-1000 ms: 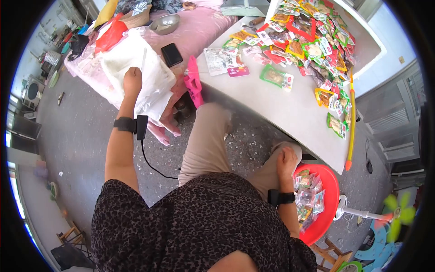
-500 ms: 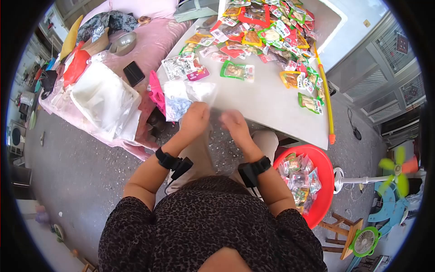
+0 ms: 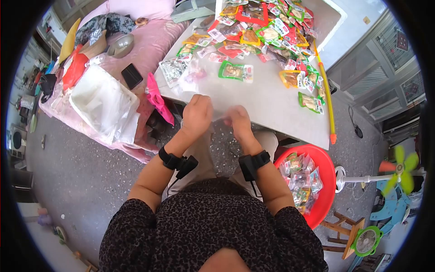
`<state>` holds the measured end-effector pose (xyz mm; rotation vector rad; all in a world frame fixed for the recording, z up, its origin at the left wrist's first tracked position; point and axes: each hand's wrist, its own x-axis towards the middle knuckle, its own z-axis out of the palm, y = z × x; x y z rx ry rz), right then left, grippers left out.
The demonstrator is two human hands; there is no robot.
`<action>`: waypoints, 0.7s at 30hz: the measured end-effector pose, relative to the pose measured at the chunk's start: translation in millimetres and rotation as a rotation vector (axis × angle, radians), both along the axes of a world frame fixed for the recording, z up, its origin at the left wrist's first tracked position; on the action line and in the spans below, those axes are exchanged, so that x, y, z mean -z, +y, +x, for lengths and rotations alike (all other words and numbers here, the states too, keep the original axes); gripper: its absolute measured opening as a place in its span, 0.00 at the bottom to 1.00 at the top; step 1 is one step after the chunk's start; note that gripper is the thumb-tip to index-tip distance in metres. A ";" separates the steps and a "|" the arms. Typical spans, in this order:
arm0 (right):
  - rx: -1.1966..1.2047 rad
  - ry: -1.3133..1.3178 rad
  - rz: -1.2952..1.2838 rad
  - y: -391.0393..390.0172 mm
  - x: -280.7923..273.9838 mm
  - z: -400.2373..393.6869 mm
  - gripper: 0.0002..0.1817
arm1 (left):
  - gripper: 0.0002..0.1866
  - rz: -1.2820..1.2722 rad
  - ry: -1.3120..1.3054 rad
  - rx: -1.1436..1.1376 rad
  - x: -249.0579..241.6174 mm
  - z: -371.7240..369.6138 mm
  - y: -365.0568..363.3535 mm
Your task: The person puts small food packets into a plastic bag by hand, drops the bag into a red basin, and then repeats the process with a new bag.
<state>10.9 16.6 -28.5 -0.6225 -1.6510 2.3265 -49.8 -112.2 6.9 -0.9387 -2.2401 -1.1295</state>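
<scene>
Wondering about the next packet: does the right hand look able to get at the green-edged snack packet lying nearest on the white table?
Probably yes: the right hand sits at the white table edge, bare tabletop before the green-edged snack packet. Both hands hold a clear plastic bag though.

1. The white table (image 3: 276, 106) carries a heap of snack packets (image 3: 267, 31) at its far end.
2. Nearer than the heap lies a lone green packet (image 3: 235, 71).
3. A yellow stick (image 3: 325, 93) lies along the table's right edge.
4. Left of the table, a pink bed (image 3: 154, 41) bears a metal bowl (image 3: 120, 45), a black phone (image 3: 132, 75) and a white bag (image 3: 103, 103).
5. On the floor (image 3: 81, 167), right of the table, stands a red basin (image 3: 324, 190).
</scene>
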 end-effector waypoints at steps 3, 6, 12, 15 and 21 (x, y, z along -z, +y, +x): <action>-0.065 0.047 0.161 6.0 -11.1 -10.2 0.07 | 0.03 -0.195 0.151 0.043 -12.2 -8.0 10.3; -0.154 0.021 0.268 22.4 -16.0 -25.5 0.08 | 0.03 -0.372 0.129 0.070 -3.4 -23.2 25.7; 0.043 0.000 0.557 95.2 22.7 -57.9 0.09 | 0.05 -0.446 -0.080 0.029 55.4 -47.9 51.0; 0.301 -0.037 0.730 141.7 46.4 -90.2 0.13 | 0.05 -0.415 -0.137 0.026 68.1 -49.6 56.8; 0.232 -0.161 0.640 162.4 36.9 -128.8 0.16 | 0.06 -0.410 -0.206 0.017 69.5 -54.0 62.1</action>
